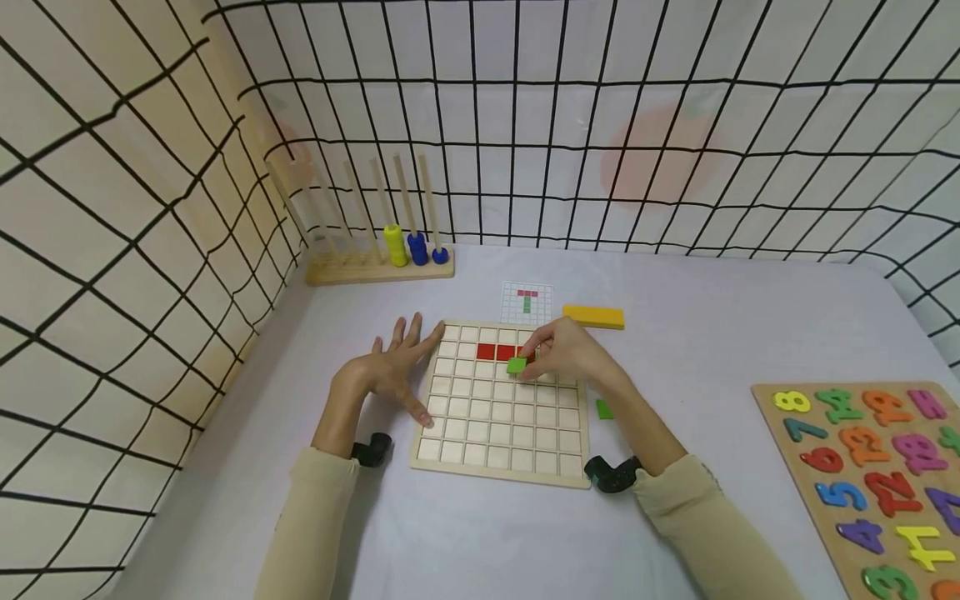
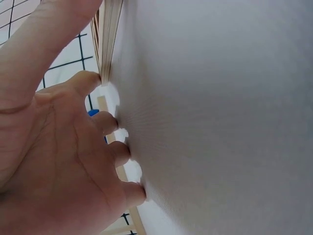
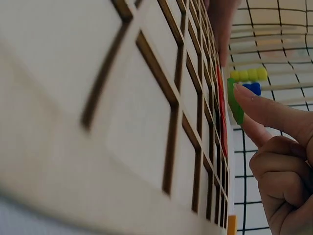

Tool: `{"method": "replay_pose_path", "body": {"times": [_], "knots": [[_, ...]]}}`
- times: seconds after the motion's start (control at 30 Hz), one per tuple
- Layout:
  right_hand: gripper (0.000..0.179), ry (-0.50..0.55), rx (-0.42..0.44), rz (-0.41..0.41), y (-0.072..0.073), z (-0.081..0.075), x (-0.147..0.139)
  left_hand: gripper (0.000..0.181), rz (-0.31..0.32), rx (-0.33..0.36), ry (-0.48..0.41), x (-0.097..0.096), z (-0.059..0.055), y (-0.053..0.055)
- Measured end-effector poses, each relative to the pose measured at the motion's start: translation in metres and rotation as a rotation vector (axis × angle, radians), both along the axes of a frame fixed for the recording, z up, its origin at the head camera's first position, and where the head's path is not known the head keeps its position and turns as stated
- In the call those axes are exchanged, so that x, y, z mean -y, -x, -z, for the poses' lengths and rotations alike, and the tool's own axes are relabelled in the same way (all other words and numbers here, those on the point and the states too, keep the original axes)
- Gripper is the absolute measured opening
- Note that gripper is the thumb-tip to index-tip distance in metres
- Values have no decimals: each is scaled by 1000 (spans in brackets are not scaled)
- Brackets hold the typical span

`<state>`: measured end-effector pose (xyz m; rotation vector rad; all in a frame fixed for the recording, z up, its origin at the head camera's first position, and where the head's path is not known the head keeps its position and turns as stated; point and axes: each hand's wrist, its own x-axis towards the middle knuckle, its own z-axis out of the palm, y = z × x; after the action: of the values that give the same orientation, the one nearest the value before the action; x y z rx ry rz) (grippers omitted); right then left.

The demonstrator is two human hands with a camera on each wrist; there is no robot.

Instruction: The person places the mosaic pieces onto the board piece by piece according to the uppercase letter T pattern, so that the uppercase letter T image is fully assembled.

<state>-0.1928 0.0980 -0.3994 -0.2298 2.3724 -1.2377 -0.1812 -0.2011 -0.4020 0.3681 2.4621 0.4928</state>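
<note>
A wooden grid board (image 1: pixel 495 433) lies on the white table, with red square tiles (image 1: pixel 486 352) in a row in its upper cells. My right hand (image 1: pixel 566 350) pinches a green square tile (image 1: pixel 516 366) between thumb and fingertips, close over the cells just below the red row; the same green tile (image 3: pixel 235 102) shows in the right wrist view. My left hand (image 1: pixel 390 367) rests spread at the board's left edge, thumb and index finger touching it. In the left wrist view, the left fingertips (image 2: pixel 136 194) press on the table with the palm facing the camera.
Beyond the board lie a pattern card (image 1: pixel 527 302) showing a red and green T and a yellow bar (image 1: pixel 594 317). Another green tile (image 1: pixel 604 409) sits right of the board. A wooden bead abacus (image 1: pixel 378 271) stands back left, a number puzzle (image 1: pixel 862 475) at right. Black wire mesh (image 1: pixel 555 125) surrounds the table.
</note>
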Motion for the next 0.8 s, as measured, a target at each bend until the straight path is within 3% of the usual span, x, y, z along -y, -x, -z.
{"method": "replay_pose_path", "body": {"times": [0.8], "knots": [[23, -80, -72, -23, -1, 5, 22, 151, 3, 5, -23, 0, 1, 0]]}}
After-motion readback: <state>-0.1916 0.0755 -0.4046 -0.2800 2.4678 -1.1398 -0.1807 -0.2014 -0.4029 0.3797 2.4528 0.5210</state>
